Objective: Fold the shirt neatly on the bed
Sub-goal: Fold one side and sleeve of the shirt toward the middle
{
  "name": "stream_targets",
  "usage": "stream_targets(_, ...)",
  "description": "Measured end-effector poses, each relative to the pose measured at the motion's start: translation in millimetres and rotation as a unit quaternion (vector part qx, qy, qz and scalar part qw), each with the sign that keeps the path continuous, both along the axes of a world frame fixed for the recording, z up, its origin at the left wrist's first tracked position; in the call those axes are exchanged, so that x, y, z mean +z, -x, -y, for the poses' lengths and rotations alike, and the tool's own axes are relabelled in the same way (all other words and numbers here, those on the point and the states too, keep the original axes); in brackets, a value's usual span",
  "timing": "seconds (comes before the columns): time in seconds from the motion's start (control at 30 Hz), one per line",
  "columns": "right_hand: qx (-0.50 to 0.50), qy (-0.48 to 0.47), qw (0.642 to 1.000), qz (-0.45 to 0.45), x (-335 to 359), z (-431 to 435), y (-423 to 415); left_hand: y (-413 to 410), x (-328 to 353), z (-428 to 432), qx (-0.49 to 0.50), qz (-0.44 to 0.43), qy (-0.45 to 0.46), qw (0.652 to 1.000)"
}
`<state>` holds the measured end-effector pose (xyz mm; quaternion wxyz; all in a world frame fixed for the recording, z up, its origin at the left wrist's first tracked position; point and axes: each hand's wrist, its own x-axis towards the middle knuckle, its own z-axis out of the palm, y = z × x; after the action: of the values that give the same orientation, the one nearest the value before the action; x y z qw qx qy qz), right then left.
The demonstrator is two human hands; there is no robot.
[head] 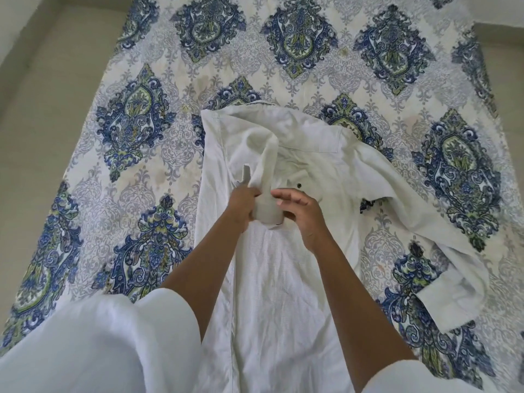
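Observation:
A white long-sleeved shirt [283, 279] lies lengthwise on the bed [141, 143], collar end away from me. Its left sleeve [268, 165] is drawn across the chest and lifted. My left hand [241, 205] grips that sleeve near the cuff [269, 212]. My right hand [300, 211] is at the cuff too, thumb and lower fingers on it, upper fingers spread. The right sleeve [419, 222] trails out over the bed to the right, its cuff [448, 302] bent back toward me. A dark button [297, 184] shows on the chest.
The bedspread is white with blue and green medallions and fills most of the view. Beige floor [42, 80] runs along the bed's left edge, and a strip shows at the far right. My white sleeves [99, 344] cover the lower left corner.

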<state>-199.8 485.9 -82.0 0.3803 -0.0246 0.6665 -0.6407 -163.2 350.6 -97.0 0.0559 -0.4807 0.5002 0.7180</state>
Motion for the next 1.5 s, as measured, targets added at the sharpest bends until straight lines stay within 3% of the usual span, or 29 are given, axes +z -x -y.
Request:
stream_targets(0.03,-0.040,-0.010,0.999,0.004,-5,-2,0,-1,-3,8,0.030,0.013,0.026,0.999)
stream_targets(0.1,-0.099,-0.101,0.989,-0.028,-21,-4,2,-8,-6,20,0.058,-0.005,-0.008,0.998)
stream_targets(0.23,-0.126,-0.356,0.920,-0.105,-55,-3,19,-25,-11,30,-0.038,-0.024,-0.066,0.997)
stream_targets(0.33,-0.114,-0.365,0.920,-0.089,-61,8,33,-34,-21,28,-0.054,-0.028,-0.099,0.993)
stream_targets(0.43,-0.194,-0.271,0.942,0.035,-61,21,50,-31,-26,26,-0.107,-0.016,-0.088,0.990)
stream_targets(0.53,-0.239,-0.197,0.944,0.116,-52,21,60,-17,-17,22,-0.239,0.085,0.122,0.960)
stream_targets(0.63,-0.250,-0.150,0.953,0.075,-22,14,61,-3,8,15,-0.282,0.137,0.444,0.839)
stream_targets(0.67,-0.246,-0.130,0.959,0.055,-9,10,61,3,20,13,-0.281,0.118,0.502,0.809)
stream_targets(0.7,-0.239,-0.113,0.964,0.027,4,7,61,10,33,10,-0.283,0.092,0.500,0.813)
stream_targets(0.73,-0.224,-0.098,0.970,-0.009,19,4,60,19,45,8,-0.275,0.051,0.438,0.854)
stream_targets(0.8,-0.169,-0.083,0.978,-0.091,47,-2,57,35,76,2,-0.244,-0.014,0.165,0.956)
stream_targets(0.83,-0.133,-0.077,0.981,-0.120,63,-3,54,39,91,1,-0.228,-0.027,0.051,0.972)
stream_targets(0.9,-0.063,-0.035,0.988,-0.135,92,-8,46,43,113,0,-0.216,-0.045,-0.038,0.975)
stream_targets(1.03,0.032,0.040,0.998,-0.034,129,-23,41,35,149,3,-0.251,-0.053,0.049,0.965)
stream_targets(1.17,0.065,-0.081,0.995,0.006,145,-30,43,23,175,-4,-0.289,-0.110,0.160,0.938)
stream_targets(1.27,0.114,-0.140,0.983,0.028,160,-31,38,8,189,-30,-0.373,-0.125,0.265,0.880)
stream_targets(1.37,0.074,-0.189,0.977,0.067,164,-38,39,-1,187,-63,-0.405,-0.106,0.330,0.846)
stream_targets(1.43,0.016,-0.220,0.971,0.087,160,-47,43,-3,180,-84,-0.376,-0.120,0.285,0.874)
stream_targets(1.5,-0.033,-0.227,0.967,0.112,153,-57,48,0,171,-102,-0.273,-0.152,0.157,0.937)
